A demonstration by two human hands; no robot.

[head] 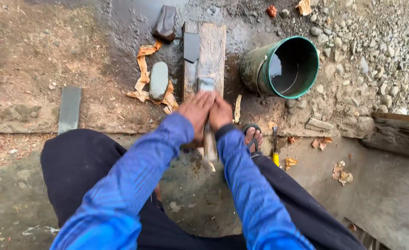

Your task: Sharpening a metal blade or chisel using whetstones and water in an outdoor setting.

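A wooden plank [213,44] lies on the wet ground in front of me, with a dark flat sharpening stone [191,46] along its left side. On the plank's near end rests the grey metal blade of a hand tool [206,84]; its pale handle runs back toward me between my arms. My left hand [195,111] and my right hand [221,112] sit side by side on the tool just behind the blade, pressing it down. Both hands are blurred. Blue sleeves cover my arms.
A green bucket [285,67] holding water stands right of the plank. An oval grey stone [158,79] lies on torn brown scraps to the left, a dark block [165,22] beyond it, a flat grey bar [69,109] further left. My sandalled foot [252,135] and a yellow-handled tool [275,156] are at right.
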